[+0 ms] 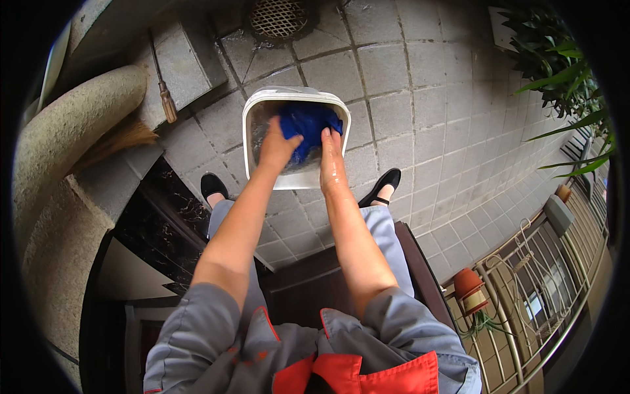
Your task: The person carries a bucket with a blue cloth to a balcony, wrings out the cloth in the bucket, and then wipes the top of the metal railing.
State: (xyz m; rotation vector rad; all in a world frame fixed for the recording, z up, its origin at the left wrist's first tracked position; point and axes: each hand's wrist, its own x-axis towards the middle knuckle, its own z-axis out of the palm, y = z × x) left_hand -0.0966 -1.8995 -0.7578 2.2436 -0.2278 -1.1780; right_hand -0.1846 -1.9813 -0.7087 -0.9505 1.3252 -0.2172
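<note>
A white plastic bucket [298, 181] stands on the tiled floor between my feet, with water in it. Inside it lies a wet, bunched blue cloth [307, 123]. My left hand [278, 147] reaches into the bucket at the cloth's left side, slightly blurred, its thumb and fingers spread against the fabric. On the cloth's right side is my right hand [332, 157], wet, with fingertips touching the cloth near the bucket's right wall. Whether either hand grips the cloth is hard to tell, as some fingers are hidden.
A round metal floor drain [278, 18] lies beyond the bucket. On a stone ledge at the left rests a screwdriver [167, 101], near a thick curved pipe [83, 108] and straw bristles [118, 140]. Green plants [566, 69] are at the upper right; a metal railing [512, 340] holds a terracotta pot [467, 283].
</note>
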